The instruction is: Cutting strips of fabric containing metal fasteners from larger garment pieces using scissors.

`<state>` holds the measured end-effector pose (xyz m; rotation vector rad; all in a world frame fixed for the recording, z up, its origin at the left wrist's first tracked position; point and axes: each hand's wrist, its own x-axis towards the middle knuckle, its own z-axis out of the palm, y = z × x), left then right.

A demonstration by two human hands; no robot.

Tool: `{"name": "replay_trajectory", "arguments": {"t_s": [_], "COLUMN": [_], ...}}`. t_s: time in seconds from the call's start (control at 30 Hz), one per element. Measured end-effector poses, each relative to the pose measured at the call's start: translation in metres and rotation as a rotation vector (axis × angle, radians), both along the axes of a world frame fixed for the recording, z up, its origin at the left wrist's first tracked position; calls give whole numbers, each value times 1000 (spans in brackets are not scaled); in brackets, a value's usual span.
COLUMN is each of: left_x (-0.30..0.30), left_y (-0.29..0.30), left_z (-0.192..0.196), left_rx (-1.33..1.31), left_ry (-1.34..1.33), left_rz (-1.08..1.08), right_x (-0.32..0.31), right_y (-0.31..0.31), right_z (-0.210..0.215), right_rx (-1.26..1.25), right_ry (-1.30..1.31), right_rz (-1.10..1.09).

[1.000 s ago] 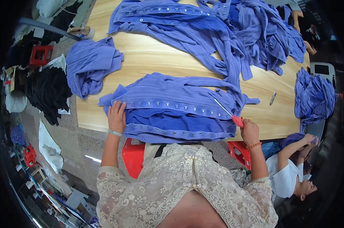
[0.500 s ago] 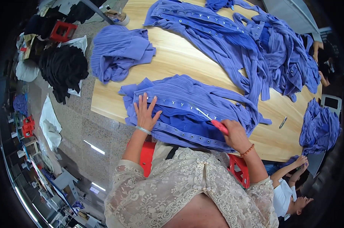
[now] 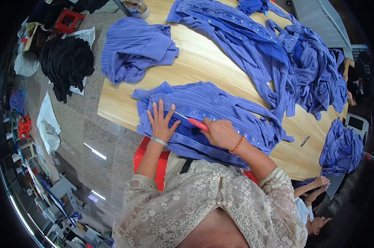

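— Wooden table (image 3: 220, 70) fills most of what I see from here, long and pale, running off toward the upper right over a speckled stone floor (image 3: 92, 136).

— What lies on it?

— Taking the blue garment under the hands (image 3: 220, 111) as my landmark: beyond it, a long heap of the same blue cloth (image 3: 277, 53) stretches across the far side of the table. Up and to the left of it a folded blue bundle (image 3: 135, 49) sits at the table's edge. To its right, past the table's end, a smaller blue pile (image 3: 339, 149) rests near a co-worker's hands (image 3: 319, 182). A small dark pen-like thing (image 3: 305, 140) lies on bare wood just right of the garment.

— Off the table?

— Black clothing (image 3: 65, 62) is heaped on the floor left of the folded bundle. A red stool (image 3: 154, 161) shows below the garment's near edge.

— And the hands?

— I see the left hand (image 3: 162, 122) spread flat, fingers apart, pressing the garment's left part. The right hand (image 3: 220, 133) is closed around a red-handled tool (image 3: 193, 122), whose thin metal tip points left along the strip of snaps toward the left hand. The garment lies flat at the near edge, nothing covering it but the two hands.
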<state>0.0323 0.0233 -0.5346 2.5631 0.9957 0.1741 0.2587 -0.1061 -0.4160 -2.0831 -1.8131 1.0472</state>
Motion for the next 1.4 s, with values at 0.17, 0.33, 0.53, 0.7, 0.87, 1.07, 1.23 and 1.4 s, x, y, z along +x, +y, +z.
{"name": "replay_trajectory", "arguments": {"t_s": [0.17,0.33,0.53,0.7,0.87,1.07,1.23,1.4], "left_x": [0,1,5,21,44,41,40,41], "left_y": [1,3,4,-33,-71,-72,-71,-71], "left_z": [-4,-1,0,25,25,11,8,7], "left_rx": [7,-7,44,31,-32,-8,-19,-24], "left_ry": [18,10,15,-1,22,14,46,66], "left_rz": [-4,-13,-47,2,21,61,57,67], "right_x": [-7,9,-7,14,25,25,19,8], "right_y": [16,-12,-6,-54,-96,-101,-77,-38], "right_z": [3,8,3,9,18,13,13,1], "right_rx": [52,-68,-57,-90,-53,-67,-152,-30], "right_ry": [16,-11,158,137,75,17,-31,-10], "right_rz": [-24,-16,-101,-207,-256,-211,-164,-127]}}
